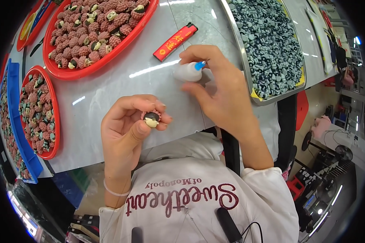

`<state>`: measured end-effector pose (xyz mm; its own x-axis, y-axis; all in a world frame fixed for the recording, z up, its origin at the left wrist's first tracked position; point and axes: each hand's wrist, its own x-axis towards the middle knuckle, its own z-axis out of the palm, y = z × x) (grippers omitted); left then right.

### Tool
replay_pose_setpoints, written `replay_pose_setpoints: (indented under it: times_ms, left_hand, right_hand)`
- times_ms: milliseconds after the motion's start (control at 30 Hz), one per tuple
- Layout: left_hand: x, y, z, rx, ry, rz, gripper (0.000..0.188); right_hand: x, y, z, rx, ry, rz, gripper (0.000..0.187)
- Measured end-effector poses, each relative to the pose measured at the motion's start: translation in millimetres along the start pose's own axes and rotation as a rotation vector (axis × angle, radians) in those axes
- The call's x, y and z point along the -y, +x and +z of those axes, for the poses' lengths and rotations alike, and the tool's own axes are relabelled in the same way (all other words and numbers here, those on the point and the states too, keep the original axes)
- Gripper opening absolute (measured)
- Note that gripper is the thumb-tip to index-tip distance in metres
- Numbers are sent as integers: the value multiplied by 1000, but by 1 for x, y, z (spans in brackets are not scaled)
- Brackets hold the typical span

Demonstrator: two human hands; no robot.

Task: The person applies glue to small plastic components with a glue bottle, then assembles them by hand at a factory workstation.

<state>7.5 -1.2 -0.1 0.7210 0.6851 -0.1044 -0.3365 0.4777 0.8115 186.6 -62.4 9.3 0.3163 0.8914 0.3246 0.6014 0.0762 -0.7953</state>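
Between the thumb and fingers of my left hand (pixel 127 125) is a small figurine (pixel 151 118) with a pinkish ridged body, a black top and a cream face-like front. My right hand (pixel 221 87) curls around a small white squeeze bottle (pixel 187 72) with a blue nozzle. The bottle tilts over the grey table, its nozzle pointing up and right; motion blurs it a little. Thumb and forefinger are on opposite sides of the bottle. Just beyond it lies a red lighter (pixel 175 41) with a black end.
A large red tray (pixel 105 62) of similar pink pieces stands at the far left. Nearer are a smaller red tray (pixel 56 133) and a blue bin (pixel 14 97) of mixed pieces. A metal tray (pixel 247 67) of grey-green and black bits sits at right on the grey table (pixel 89 109).
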Motion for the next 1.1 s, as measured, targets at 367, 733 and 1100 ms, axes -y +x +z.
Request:
replay_pose_setpoints:
  times_ms: [367, 733, 1100]
  left_hand:
    - [1, 2, 1, 31, 4, -19, 29]
    - [-1, -1, -2, 24, -20, -5, 29]
    - [-15, -7, 5, 79, -15, -24, 39]
  right_hand:
    - [-43, -4, -106, -74, -459, 210, 20]
    - [-23, -18, -103, -245, 476, 315, 19]
    - [8, -31, -47, 106, 1135, 325, 15]
